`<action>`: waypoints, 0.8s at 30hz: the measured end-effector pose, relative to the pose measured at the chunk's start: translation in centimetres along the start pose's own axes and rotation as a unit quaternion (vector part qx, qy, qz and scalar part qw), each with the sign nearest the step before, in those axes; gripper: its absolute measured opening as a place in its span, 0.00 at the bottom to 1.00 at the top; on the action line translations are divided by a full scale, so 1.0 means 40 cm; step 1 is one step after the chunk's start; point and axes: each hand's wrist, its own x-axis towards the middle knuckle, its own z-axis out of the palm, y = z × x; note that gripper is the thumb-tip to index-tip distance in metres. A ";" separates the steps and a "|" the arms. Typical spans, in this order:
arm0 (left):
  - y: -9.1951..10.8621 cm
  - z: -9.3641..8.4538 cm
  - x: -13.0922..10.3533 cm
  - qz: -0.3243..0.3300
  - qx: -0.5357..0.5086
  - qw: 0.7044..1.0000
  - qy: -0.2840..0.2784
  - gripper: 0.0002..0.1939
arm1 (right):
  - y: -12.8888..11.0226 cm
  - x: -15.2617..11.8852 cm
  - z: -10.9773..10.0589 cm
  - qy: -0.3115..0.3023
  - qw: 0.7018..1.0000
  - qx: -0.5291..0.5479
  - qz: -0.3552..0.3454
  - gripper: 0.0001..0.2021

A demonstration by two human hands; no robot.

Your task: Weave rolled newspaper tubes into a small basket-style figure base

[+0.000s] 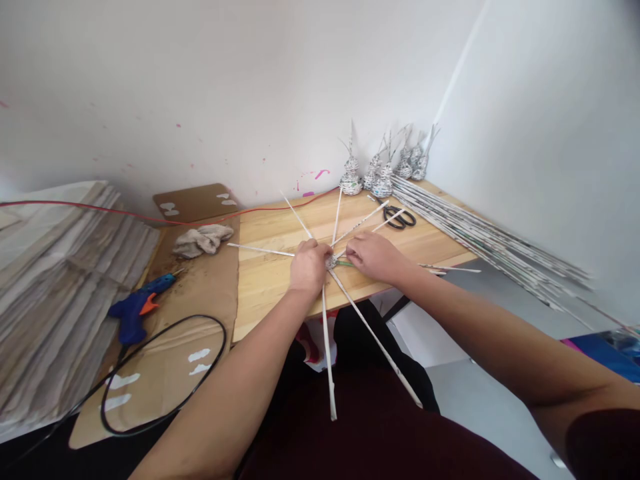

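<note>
Your left hand and right hand sit close together at the near edge of the wooden table, both pinched on the woven hub where the rolled paper sticks cross. The sticks fan out from that hub like spokes: some reach toward the far edge, two hang off the near edge over your lap. Beyond your right hand lie black scissors, and past them, in the far right corner, stand small woven paper cones. A bundle of paper rods runs along the right edge. To your left, a crumpled rag and a blue glue gun rest on cardboard, beside stacked paper.
</note>
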 end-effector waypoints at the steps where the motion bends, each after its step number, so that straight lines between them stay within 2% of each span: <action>1: -0.001 0.001 0.000 0.002 0.004 1.000 0.001 0.09 | -0.005 0.001 -0.005 -0.011 1.000 -0.022 -0.001 0.10; 4: -0.003 0.004 -0.001 0.008 0.012 1.000 0.002 0.09 | -0.022 0.001 -0.011 -0.036 0.998 -0.058 0.010 0.12; 7: -0.002 0.002 0.000 0.011 0.016 1.000 0.003 0.08 | -0.031 -0.003 -0.013 -0.050 0.998 -0.024 0.033 0.13; 10: 0.001 -0.002 0.001 0.008 0.023 1.000 0.000 0.07 | -0.035 -0.007 -0.021 -0.052 0.998 0.014 0.042 0.13; 15: 0.004 -0.005 0.001 0.013 0.033 0.999 -0.002 0.08 | -0.055 -0.012 -0.048 -0.038 0.998 0.019 0.045 0.13; 20: 0.004 -0.004 0.000 0.018 0.049 0.999 0.001 0.07 | -0.078 -0.016 -0.060 -0.038 0.991 0.080 0.101 0.12; 24: 0.008 -0.009 -0.002 0.022 0.065 0.998 -0.008 0.08 | -0.081 -0.027 -0.046 -0.038 0.978 0.146 0.147 0.12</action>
